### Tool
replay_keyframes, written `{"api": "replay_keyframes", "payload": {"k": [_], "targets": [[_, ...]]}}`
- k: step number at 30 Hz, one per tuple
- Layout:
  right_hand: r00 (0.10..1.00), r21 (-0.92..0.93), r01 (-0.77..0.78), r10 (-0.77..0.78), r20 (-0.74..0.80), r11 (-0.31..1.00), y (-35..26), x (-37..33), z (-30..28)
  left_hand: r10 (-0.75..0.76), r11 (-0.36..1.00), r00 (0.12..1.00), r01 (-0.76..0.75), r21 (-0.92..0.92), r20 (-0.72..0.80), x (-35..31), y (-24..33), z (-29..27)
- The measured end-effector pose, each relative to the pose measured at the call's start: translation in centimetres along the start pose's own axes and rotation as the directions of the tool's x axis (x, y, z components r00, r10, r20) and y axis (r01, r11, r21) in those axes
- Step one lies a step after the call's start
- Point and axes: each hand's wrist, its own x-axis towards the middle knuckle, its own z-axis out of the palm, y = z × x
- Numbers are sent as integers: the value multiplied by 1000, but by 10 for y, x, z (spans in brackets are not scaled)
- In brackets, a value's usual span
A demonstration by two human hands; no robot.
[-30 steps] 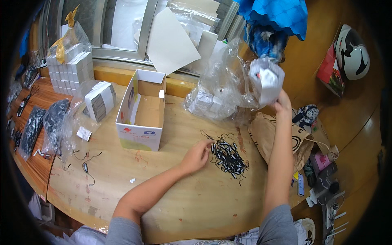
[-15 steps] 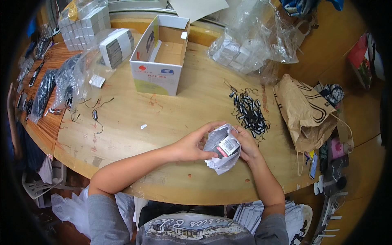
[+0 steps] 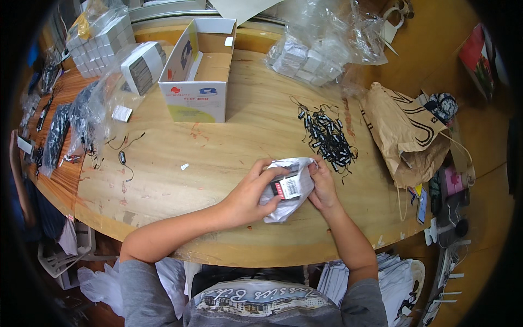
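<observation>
In front of me, over the near part of the table, my left hand point(image 3: 254, 194) grips a crumpled white wrapper point(image 3: 297, 166) from its left side. Inside its folds lies a small dark packet with a red strip and a barcode label point(image 3: 292, 187), and my left thumb is pressed against the packet's lower left. My right hand point(image 3: 324, 188) pinches the wrapper's upper right edge between thumb and fingers. Beyond that hand, to the right, a tangled heap of small black cylindrical parts with wire leads point(image 3: 328, 136) lies on the wood.
An open-topped cardboard box point(image 3: 196, 103) stands at the back, beside stacks of white cartons point(image 3: 103, 43) in clear plastic. A plastic bag of white boxes point(image 3: 305, 60) is back right; a brown paper bag point(image 3: 400, 131) lies right. Another person's arm point(image 3: 23, 191) shows far left.
The wrapper has been pulled flatter around the packet and turned a little. My right hand has shifted to its upper right edge. A white rectangular item now shows by the other person's arm.
</observation>
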Motion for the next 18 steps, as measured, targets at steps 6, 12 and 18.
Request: {"api": "replay_keyframes", "payload": {"k": [6, 12, 18], "targets": [[965, -304, 149, -70, 254, 941, -2, -9, 6, 103, 955, 984, -139, 261, 148, -3, -17, -1], [865, -810, 351, 168, 473, 470, -50, -14, 11, 124, 937, 978, -170, 306, 165, -2, -26, 1], [986, -800, 38, 105, 126, 598, -68, -34, 19, -19, 962, 983, -33, 272, 185, 1, -6, -5]]}}
